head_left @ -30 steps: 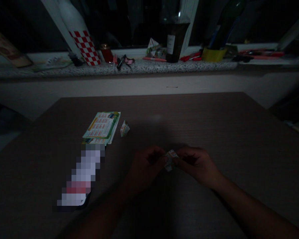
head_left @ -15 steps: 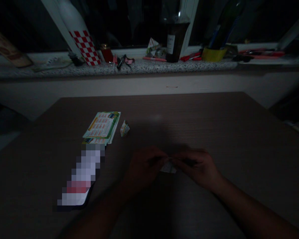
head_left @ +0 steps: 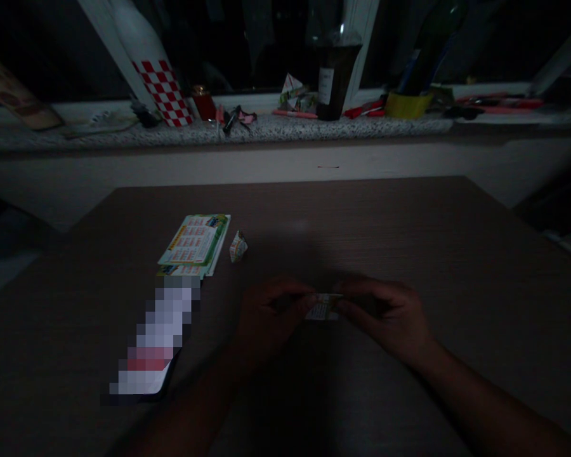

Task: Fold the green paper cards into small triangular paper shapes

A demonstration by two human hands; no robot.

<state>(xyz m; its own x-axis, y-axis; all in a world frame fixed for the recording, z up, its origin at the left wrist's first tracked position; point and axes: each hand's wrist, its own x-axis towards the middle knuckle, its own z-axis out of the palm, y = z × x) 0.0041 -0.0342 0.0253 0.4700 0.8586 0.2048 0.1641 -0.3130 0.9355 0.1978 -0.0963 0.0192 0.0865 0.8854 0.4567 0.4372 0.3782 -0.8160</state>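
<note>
A small folded piece of printed paper (head_left: 323,307) sits between my two hands, low over the dark wooden table (head_left: 409,222). My left hand (head_left: 271,317) pinches its left side and my right hand (head_left: 385,314) pinches its right side, fingers curled. The scene is very dim. A small folded paper shape (head_left: 238,245) lies on the table further away to the left, beside a stack of printed cards (head_left: 195,244).
A blurred-out flat object (head_left: 155,343) lies at the left of the table. Behind the table runs a speckled windowsill (head_left: 266,130) with a red-and-white checked bottle (head_left: 159,79), a dark bottle (head_left: 333,79), a yellow tape roll (head_left: 406,105) and small clutter.
Both hands keep hold of the paper piece; it has been turned and flattened between the fingers and now sits slightly higher in view. Nothing else has moved.
</note>
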